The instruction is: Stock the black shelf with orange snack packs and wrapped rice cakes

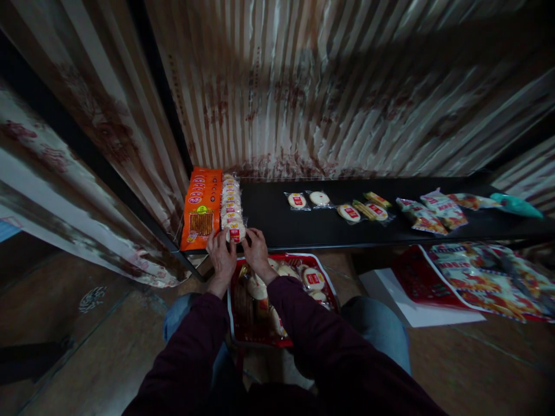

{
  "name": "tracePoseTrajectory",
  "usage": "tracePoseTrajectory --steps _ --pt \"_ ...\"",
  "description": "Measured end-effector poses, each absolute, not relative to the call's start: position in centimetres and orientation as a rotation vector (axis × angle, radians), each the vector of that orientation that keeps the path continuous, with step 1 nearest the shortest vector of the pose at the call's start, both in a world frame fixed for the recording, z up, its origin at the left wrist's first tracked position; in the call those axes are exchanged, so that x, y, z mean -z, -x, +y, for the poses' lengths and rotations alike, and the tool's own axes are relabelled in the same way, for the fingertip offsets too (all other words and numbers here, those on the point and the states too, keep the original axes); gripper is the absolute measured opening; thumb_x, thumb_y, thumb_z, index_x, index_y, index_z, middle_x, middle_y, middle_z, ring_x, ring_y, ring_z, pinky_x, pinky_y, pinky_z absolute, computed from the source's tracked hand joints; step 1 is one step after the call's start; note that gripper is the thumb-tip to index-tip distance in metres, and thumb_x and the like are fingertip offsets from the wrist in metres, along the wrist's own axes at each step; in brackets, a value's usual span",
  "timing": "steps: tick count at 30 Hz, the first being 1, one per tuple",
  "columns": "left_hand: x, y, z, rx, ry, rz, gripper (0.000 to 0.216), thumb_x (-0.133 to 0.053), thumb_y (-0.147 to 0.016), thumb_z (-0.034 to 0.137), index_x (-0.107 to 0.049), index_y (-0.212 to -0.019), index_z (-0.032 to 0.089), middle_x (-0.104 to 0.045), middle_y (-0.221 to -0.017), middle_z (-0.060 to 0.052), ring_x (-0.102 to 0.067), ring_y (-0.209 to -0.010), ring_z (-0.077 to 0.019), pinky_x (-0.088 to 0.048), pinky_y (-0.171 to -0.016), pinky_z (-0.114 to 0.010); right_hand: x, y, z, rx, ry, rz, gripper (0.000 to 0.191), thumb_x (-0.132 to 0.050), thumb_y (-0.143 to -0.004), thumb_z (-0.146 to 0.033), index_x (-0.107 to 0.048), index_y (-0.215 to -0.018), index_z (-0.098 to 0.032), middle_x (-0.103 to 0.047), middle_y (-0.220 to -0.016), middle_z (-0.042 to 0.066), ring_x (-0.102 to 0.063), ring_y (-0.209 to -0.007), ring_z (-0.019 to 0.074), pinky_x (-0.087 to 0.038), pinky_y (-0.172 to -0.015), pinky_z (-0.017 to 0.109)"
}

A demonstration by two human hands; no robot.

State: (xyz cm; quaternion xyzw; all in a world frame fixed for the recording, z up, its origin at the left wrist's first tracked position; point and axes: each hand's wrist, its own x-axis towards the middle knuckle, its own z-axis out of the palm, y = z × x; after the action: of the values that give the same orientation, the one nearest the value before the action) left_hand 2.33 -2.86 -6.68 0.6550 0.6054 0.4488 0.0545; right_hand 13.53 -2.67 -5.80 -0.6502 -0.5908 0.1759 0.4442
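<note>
At the front end of a row of wrapped round white crackers (230, 199), my left hand (222, 257) and my right hand (256, 251) pinch one wrapped cracker (235, 233) from its two sides. It has a red label and lies at the shelf's front edge. Left of the row, and close to my left hand, orange snack packets (203, 199) overlap one another. Below my wrists stands a red basket (333, 297) with a white rim, holding several more wrapped crackers (313, 278). My right forearm hides part of it.
Along the black shelf (266, 214) lie loose wrapped crackers (321, 199), patterned snack bags (444, 208) and a teal bag (522, 205). Another red basket (422, 283) with large snack bags is at the right, by a white sheet (390, 294). A dark post (162, 75) rises at the shelf's left end.
</note>
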Motion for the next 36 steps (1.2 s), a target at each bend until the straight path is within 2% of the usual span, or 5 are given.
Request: tracePoseTrajectory --steps 8,13,20,25,36 --pt "6.8 -2.5 -2.4 -1.368 -1.989 1.862 0.038 -0.047 -0.09 0.028 -0.055 -0.125 0.018 -0.062 -0.121 -0.012 -0.038 -0.13 -0.0277 -0.028 -0.108 -0.049 6.0 -13.5 -2.0 -0.437 1.632 -1.474 0.034 -0.053 -0.082 -0.019 -0.065 -0.114 -0.019 -0.058 -0.113 0.01 -0.052 -0.11 0.0226 -0.042 -0.1 0.036" --pt "7.0 -2.5 -2.3 -1.381 -1.98 1.873 0.038 -0.047 -0.089 0.028 -0.055 -0.125 0.018 -0.062 -0.122 -0.011 -0.038 -0.13 -0.0276 -0.028 -0.109 -0.048 6.0 -13.3 -1.9 -0.447 1.641 -1.501 0.037 -0.052 -0.082 -0.018 -0.063 -0.117 -0.014 -0.057 -0.117 0.014 -0.051 -0.112 0.0243 -0.042 -0.101 0.038" --pt "6.7 -2.4 -2.3 -1.343 -1.995 1.888 0.039 -0.046 -0.09 0.028 -0.055 -0.126 0.018 -0.063 -0.122 -0.012 -0.038 -0.131 -0.0289 -0.026 -0.11 -0.051 6.2 -13.2 -1.8 -0.451 1.637 -1.471 0.036 -0.053 -0.081 -0.018 -0.064 -0.116 -0.021 -0.057 -0.117 0.01 -0.052 -0.11 0.0231 -0.042 -0.101 0.039" --pt "6.9 -2.5 -2.3 -1.351 -2.011 1.906 0.04 -0.047 -0.09 0.029 -0.055 -0.127 0.018 -0.063 -0.121 -0.012 -0.037 -0.132 -0.0297 -0.025 -0.11 -0.052 6.1 -13.3 -1.6 -0.474 1.655 -1.486 0.036 -0.052 -0.081 -0.02 -0.064 -0.116 -0.018 -0.057 -0.118 0.012 -0.052 -0.111 0.0254 -0.042 -0.1 0.041" --pt "7.2 -2.5 -2.2 -1.328 -2.023 1.912 0.039 -0.046 -0.091 0.031 -0.055 -0.127 0.02 -0.055 -0.133 -0.013 -0.031 -0.137 -0.0294 -0.023 -0.111 -0.052 6.1 -13.6 -1.2 -0.48 1.65 -1.503 0.04 -0.054 -0.079 -0.018 -0.06 -0.119 -0.017 -0.059 -0.117 0.012 -0.053 -0.111 0.0244 -0.042 -0.1 0.041"
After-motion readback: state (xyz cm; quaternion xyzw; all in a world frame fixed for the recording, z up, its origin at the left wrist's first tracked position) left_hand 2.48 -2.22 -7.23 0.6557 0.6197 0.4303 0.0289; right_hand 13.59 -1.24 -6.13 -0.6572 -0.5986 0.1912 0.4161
